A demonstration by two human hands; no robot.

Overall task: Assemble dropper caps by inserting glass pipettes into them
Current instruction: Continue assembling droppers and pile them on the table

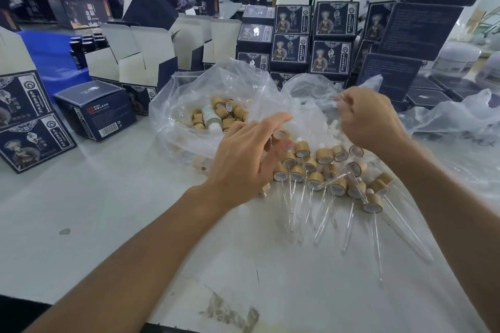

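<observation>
Head view, centre frame: my left hand (244, 154) spread, holding nothing; right hand (369, 119) pinching clear bag (305, 89). Assembled droppers (324, 170) piled lower right: I judge them light, brittle; hold by bamboo caps (301, 149).

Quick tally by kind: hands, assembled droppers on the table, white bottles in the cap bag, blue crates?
Hands: 2, left hand and right hand
Assembled droppers: about 18; they overlap, and the left hand hides some
White bottle in the cap bag: 1
Blue crate: 1
Total: about 22
</observation>
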